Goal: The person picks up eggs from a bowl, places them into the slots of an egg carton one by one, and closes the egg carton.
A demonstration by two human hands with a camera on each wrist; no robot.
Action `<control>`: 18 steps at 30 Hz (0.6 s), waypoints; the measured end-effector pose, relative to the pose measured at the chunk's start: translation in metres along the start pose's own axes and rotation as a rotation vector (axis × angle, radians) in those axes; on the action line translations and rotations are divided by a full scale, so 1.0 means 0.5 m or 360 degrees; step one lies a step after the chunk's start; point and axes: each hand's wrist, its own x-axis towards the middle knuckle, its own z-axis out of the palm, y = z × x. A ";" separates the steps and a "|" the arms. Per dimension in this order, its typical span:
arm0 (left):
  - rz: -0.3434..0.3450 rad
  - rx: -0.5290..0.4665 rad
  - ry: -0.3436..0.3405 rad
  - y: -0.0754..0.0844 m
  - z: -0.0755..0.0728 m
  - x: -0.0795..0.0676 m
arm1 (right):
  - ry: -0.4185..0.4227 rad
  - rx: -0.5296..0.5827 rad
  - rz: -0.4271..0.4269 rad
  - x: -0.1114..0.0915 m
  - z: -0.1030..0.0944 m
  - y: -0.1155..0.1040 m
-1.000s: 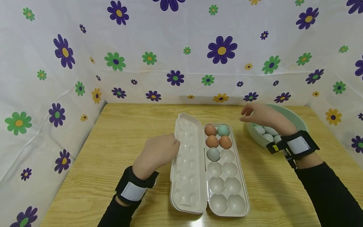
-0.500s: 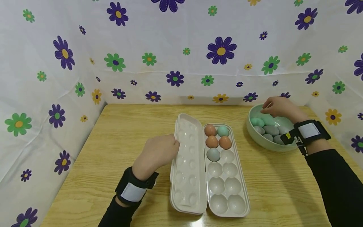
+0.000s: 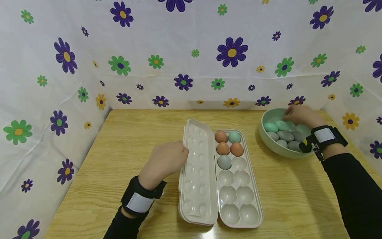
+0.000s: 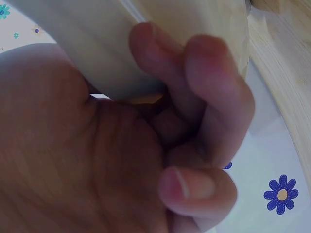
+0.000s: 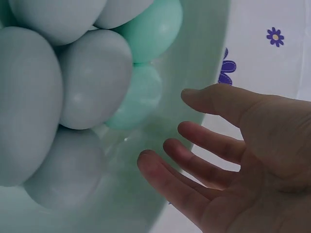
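Observation:
A white egg carton [image 3: 217,199] lies open on the table, its lid [image 3: 198,186] folded out to the left. My left hand [image 3: 165,159] grips the lid's left edge; in the left wrist view the curled fingers [image 4: 214,73] are at the white plastic. Brown, pale grey-blue and mint eggs fill several cups at the carton's far end, among them a grey-blue egg [image 3: 224,162]. My right hand [image 3: 301,115] reaches over the far side of a mint bowl [image 3: 276,149]. In the right wrist view its fingers are spread and hold nothing, beside grey eggs [image 5: 97,80] and mint eggs [image 5: 153,31].
The bowl stands at the back right of the wooden table [image 3: 143,127]. A white cloth with flower print [image 3: 191,36] rises behind the table and along both sides. Bare wood shows between carton and bowl.
My right hand has moved right, from the bowl's left rim to over its far side, and lowered toward the eggs. My left hand and the carton have stayed in place.

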 end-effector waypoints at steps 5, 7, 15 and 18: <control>-0.0002 -0.0001 0.0002 0.001 0.001 0.000 | -0.0162 -0.0001 0.0002 0.006 0.012 0.005; -0.0003 0.0004 0.0004 0.001 0.001 0.000 | -0.0200 -0.0016 -0.0009 0.008 0.015 0.006; -0.0001 0.0024 0.0010 0.003 0.000 0.000 | -0.0248 0.0002 -0.0078 0.015 0.023 0.009; -0.0002 0.0024 0.0001 0.003 0.000 0.000 | -0.0263 -0.0014 -0.0078 0.014 0.026 0.011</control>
